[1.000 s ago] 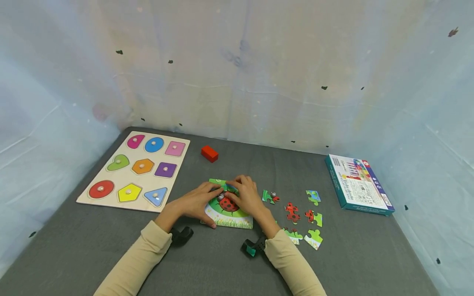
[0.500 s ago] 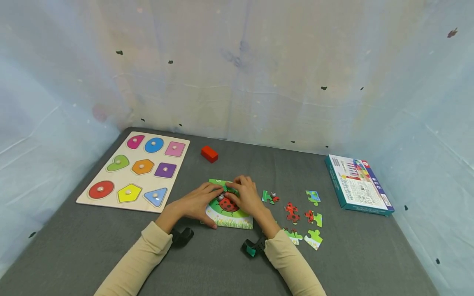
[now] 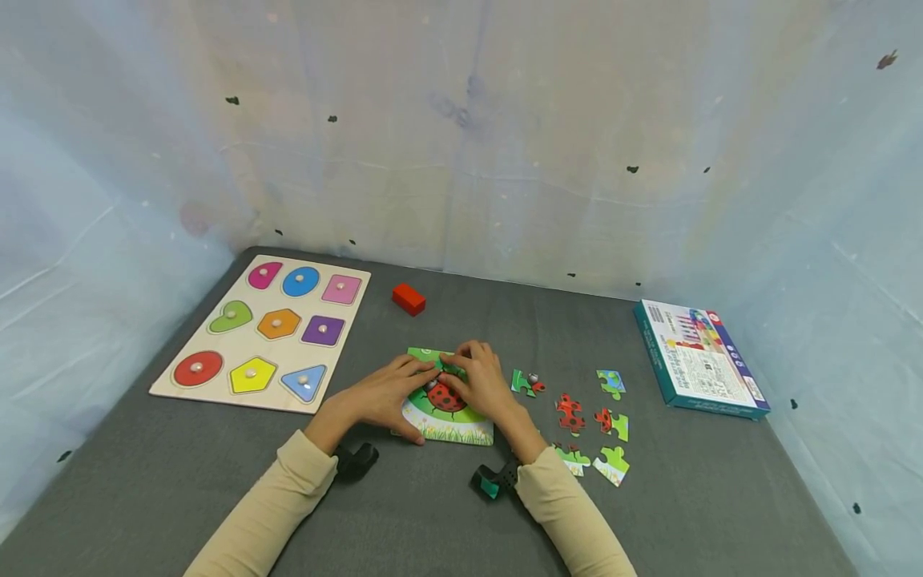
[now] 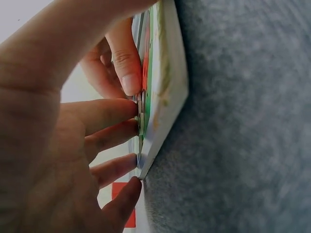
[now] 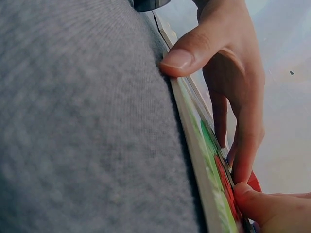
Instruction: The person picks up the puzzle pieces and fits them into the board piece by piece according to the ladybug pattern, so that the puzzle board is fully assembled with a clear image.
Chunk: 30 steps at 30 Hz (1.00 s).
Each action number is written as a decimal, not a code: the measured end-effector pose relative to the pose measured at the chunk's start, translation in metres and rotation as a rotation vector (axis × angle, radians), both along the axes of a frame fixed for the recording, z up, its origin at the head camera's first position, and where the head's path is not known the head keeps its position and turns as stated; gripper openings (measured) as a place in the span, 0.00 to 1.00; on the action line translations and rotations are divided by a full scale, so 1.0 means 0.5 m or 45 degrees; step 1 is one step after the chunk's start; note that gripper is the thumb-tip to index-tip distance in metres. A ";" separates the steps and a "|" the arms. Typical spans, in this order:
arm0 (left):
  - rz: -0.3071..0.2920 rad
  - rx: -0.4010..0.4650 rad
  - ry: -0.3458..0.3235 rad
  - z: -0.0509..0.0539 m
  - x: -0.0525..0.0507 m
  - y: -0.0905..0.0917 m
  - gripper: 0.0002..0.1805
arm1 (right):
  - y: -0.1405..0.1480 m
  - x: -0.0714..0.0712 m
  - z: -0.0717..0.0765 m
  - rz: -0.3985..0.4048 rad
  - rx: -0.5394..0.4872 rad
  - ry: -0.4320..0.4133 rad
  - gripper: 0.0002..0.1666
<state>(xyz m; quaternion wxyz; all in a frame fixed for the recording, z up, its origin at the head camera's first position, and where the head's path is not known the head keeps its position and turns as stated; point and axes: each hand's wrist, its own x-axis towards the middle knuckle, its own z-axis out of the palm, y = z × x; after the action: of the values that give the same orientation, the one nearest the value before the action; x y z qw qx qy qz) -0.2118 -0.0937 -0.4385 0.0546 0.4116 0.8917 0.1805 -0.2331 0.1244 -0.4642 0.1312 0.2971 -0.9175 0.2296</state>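
A ladybug jigsaw board (image 3: pixel 457 433) lies flat on the dark table in front of me, its ladybug picture (image 3: pixel 445 397) partly covered by both hands. My left hand (image 3: pixel 385 390) rests over its left side, fairly straight fingers touching the surface and thumb at the near edge. My right hand (image 3: pixel 485 383) comes from the right; its thumb and index finger pinch a puzzle piece (image 3: pixel 453 370) near the board's upper middle, mostly hidden by the fingers. In the left wrist view the right thumb (image 4: pixel 130 80) meets thin layered edges beside the left fingertips (image 4: pixel 127 109).
Several loose puzzle pieces (image 3: pixel 570 414) lie right of the board. Far left is a wooden shape board (image 3: pixel 317 381) with knobbed shapes. A red block (image 3: pixel 409 299) sits behind, and a teal-edged box (image 3: pixel 703 361) stands at the right. Pale sheeting (image 3: pixel 461 200) surrounds the table.
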 end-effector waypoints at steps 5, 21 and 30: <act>0.015 -0.026 -0.001 0.004 0.000 0.003 0.56 | 0.001 0.000 -0.002 0.006 -0.003 0.028 0.22; 0.099 -0.065 0.073 -0.001 0.003 0.020 0.57 | 0.061 0.009 0.048 0.256 0.126 -0.208 0.29; 0.138 -0.137 0.182 -0.004 -0.003 0.036 0.55 | 0.062 0.020 0.031 0.247 0.160 -0.277 0.32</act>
<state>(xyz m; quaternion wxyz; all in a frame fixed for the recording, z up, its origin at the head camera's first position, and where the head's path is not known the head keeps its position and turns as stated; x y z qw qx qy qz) -0.2134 -0.0758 -0.4403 0.0032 0.3711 0.9226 0.1054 -0.2229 0.1556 -0.4485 -0.0107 0.3651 -0.9059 0.2143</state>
